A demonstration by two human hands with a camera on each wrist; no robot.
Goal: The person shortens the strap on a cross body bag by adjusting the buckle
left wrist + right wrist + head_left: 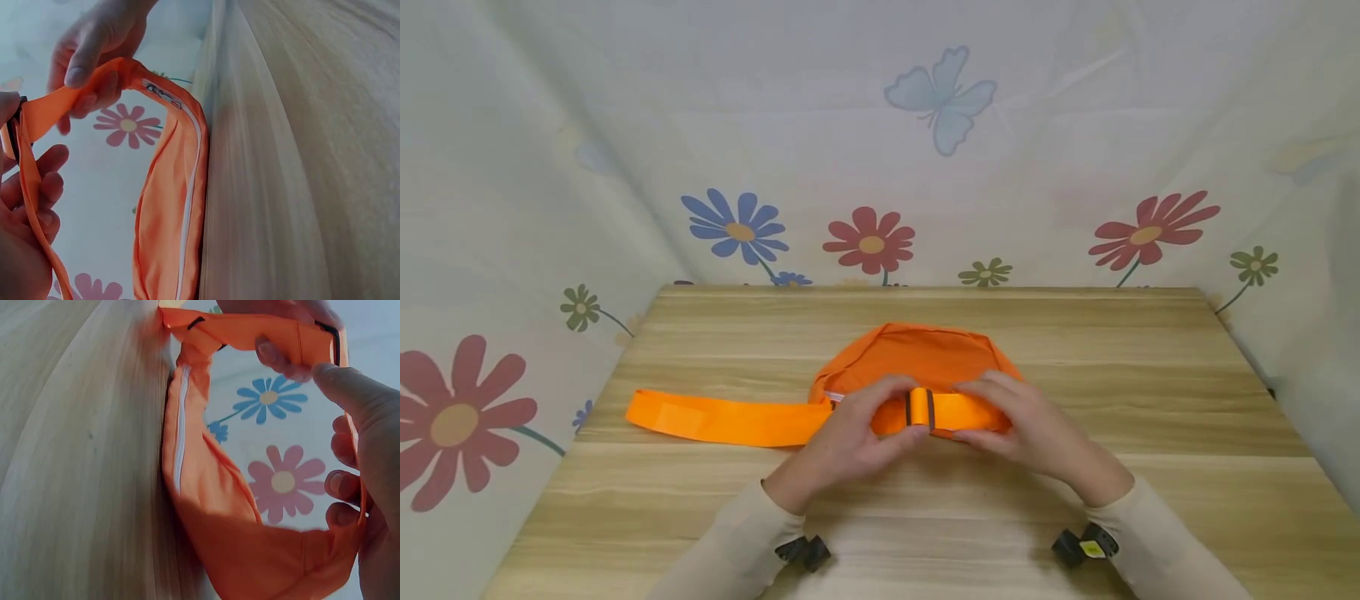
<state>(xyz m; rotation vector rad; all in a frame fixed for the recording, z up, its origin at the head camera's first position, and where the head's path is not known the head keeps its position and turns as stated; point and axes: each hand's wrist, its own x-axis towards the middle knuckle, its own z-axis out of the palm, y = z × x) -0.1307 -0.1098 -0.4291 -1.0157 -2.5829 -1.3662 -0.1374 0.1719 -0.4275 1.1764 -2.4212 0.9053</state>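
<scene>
An orange waist bag point(925, 354) lies on the table, and its white zipper point(182, 431) shows in the right wrist view. Its bright orange strap point(966, 412) is raised in front of the bag and threaded through a dark slider buckle point(919, 408). My left hand point(853, 429) pinches the strap at the buckle's left side, thumb below and fingers above. To the right of the buckle, my right hand point(1041, 425) holds the strap between thumb and fingers. Part of the strap behind the left hand is hidden in the head view.
A loose length of strap point(722, 421) stretches left across the wooden table point(715, 508). Behind the table hangs a pale cloth point(805, 125) printed with flowers and a butterfly. Small black devices point(1078, 546) sit at both wrists.
</scene>
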